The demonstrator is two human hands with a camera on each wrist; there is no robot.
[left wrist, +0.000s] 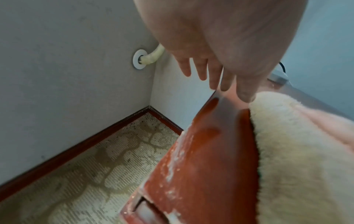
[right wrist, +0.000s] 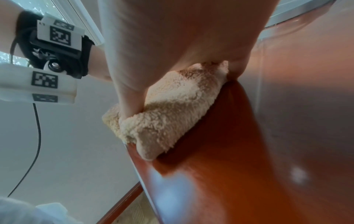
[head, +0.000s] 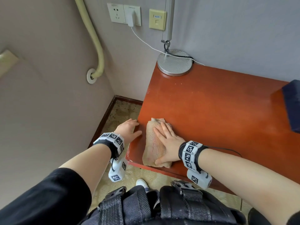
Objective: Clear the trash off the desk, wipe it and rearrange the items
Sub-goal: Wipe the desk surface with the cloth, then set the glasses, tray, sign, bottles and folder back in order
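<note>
A folded beige fleecy cloth (head: 153, 143) lies on the near left corner of the red-brown desk (head: 211, 111). My right hand (head: 167, 140) presses flat on the cloth with straight fingers, the thumb at its near end. In the right wrist view the palm (right wrist: 172, 45) bears down on the cloth (right wrist: 168, 115) by the desk edge. My left hand (head: 129, 129) hangs open just off the desk's left edge, the thumb touching the top beside the cloth. The left wrist view shows straight fingers (left wrist: 214, 75) over the desk edge (left wrist: 210, 136) and the cloth (left wrist: 296, 151) at the right.
A round metal lamp base (head: 175, 62) stands at the desk's far left corner, with a white cable (head: 146, 43) running to a wall plug. A dark blue item (head: 292, 104) lies at the right edge of view. Carpet (head: 123, 114) and a wall corner lie left of the desk.
</note>
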